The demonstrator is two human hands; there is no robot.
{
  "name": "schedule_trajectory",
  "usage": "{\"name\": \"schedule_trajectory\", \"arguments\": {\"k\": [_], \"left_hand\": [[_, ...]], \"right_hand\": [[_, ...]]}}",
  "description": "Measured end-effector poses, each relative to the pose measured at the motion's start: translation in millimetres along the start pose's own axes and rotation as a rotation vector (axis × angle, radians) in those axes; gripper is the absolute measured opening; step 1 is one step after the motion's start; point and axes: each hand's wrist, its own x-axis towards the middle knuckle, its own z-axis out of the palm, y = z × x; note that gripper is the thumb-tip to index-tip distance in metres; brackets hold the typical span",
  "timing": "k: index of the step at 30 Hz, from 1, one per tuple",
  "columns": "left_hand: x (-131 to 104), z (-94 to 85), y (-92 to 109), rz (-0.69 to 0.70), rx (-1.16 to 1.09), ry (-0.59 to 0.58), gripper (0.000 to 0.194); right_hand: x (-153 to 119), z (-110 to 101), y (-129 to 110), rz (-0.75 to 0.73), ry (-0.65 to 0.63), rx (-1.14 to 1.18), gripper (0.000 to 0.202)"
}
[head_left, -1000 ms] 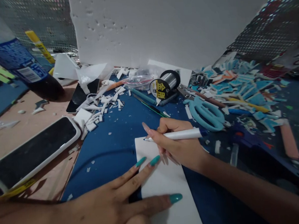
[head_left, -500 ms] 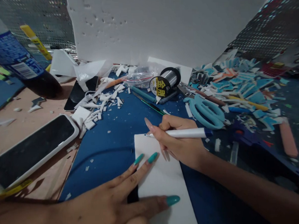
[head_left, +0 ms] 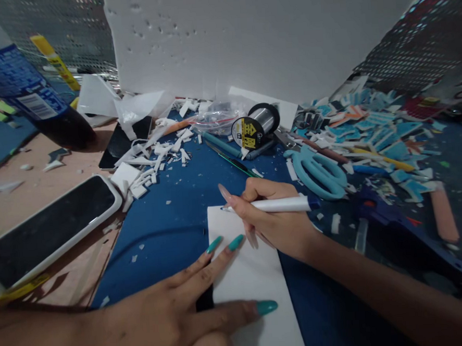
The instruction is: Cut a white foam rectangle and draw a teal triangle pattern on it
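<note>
A white sheet [head_left: 257, 281] lies lengthwise on the blue mat [head_left: 166, 213]. My left hand [head_left: 184, 311] rests flat across its left side, fingers spread, with teal nails on the sheet. Near the sheet's top edge, my right hand [head_left: 274, 212] is closed round a white marker [head_left: 283, 205] with a blue end. The marker lies nearly level, and its tip touches or hovers just over the sheet's top left part; which of these I cannot tell.
Behind are a wire spool [head_left: 255, 127], blue scissors [head_left: 319, 173] and foam scraps [head_left: 385, 127]. A purple glue gun [head_left: 406, 225] lies right. At left are a phone [head_left: 54, 225] and a cola bottle [head_left: 34, 96]. A white foam board [head_left: 246, 41] stands at the back.
My right hand and the marker have shifted slightly left along the sheet's top edge. My left hand has stayed in place.
</note>
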Motion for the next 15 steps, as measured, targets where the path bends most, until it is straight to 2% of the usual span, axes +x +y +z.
{"name": "schedule_trajectory", "arguments": {"k": [9,15], "left_hand": [[-1.5,4.3,-2.0,-0.009,-0.023,0.025,0.058],[-1.8,2.8,-1.0,0.029,-0.047,0.04,0.058]], "right_hand": [[-2.2,0.1,0.8,-0.002,0.005,-0.011,0.045],[-1.3,-0.9,1.8,-0.039,0.009,-0.112,0.045]]}}
